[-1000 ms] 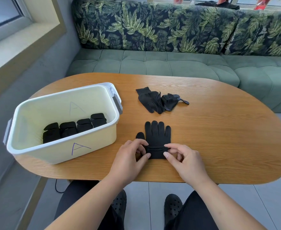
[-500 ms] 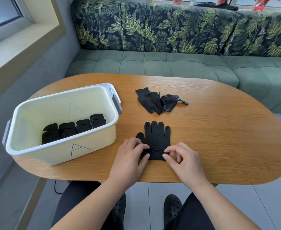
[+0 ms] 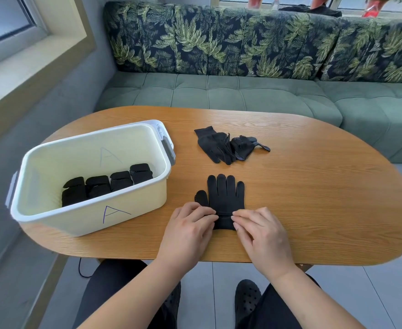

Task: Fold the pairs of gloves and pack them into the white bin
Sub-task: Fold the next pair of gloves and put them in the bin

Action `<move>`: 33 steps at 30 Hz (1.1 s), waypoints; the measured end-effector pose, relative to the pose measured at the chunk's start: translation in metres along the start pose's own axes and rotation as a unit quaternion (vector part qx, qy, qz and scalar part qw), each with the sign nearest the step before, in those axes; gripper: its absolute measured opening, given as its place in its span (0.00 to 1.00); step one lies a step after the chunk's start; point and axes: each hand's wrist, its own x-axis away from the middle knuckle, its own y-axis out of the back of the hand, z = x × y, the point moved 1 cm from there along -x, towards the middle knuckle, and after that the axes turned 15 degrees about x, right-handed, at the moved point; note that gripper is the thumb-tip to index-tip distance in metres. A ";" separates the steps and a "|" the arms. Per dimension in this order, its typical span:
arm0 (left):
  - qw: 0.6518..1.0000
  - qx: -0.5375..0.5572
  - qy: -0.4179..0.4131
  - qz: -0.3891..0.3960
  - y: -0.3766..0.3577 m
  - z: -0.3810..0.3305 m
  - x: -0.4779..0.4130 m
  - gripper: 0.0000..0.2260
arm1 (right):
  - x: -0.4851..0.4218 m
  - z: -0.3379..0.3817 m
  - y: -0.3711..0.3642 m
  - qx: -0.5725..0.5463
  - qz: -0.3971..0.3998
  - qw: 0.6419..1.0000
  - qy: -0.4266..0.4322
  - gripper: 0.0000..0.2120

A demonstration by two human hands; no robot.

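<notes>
Fold starts | left hand (image 3: 190, 224) and right hand (image 3: 261, 231) fingers have closed in, pinching stacked gloves (image 3: 226, 198) cuff | white bin (image 3: 93, 217) at 9 o'clock, four bundles in

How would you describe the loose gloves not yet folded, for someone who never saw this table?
Start at the white bin on the wooden table. Right of its far corner lie crumpled black gloves, overlapping. Unlike the flat glove nearer the hands, nobody touches them.
</notes>
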 end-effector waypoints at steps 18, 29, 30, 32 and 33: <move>0.990 0.091 0.088 0.060 0.009 0.001 -0.005 0.13 | -0.007 -0.006 0.007 -0.098 0.098 0.988 -0.064 0.13; 0.973 0.168 0.160 0.018 0.016 -0.001 -0.005 0.13 | -0.009 -0.010 0.007 -0.226 0.104 0.952 -0.177 0.12; 0.974 0.164 0.155 0.017 0.015 -0.001 -0.005 0.13 | -0.009 -0.010 0.007 -0.225 0.098 0.953 -0.178 0.13; 0.978 0.150 0.142 0.017 0.014 -0.001 -0.006 0.12 | -0.009 -0.009 0.008 -0.210 0.087 0.958 -0.177 0.13; 0.981 0.138 0.135 0.017 0.013 0.000 -0.007 0.12 | -0.010 -0.008 0.008 -0.197 0.083 0.962 -0.172 0.13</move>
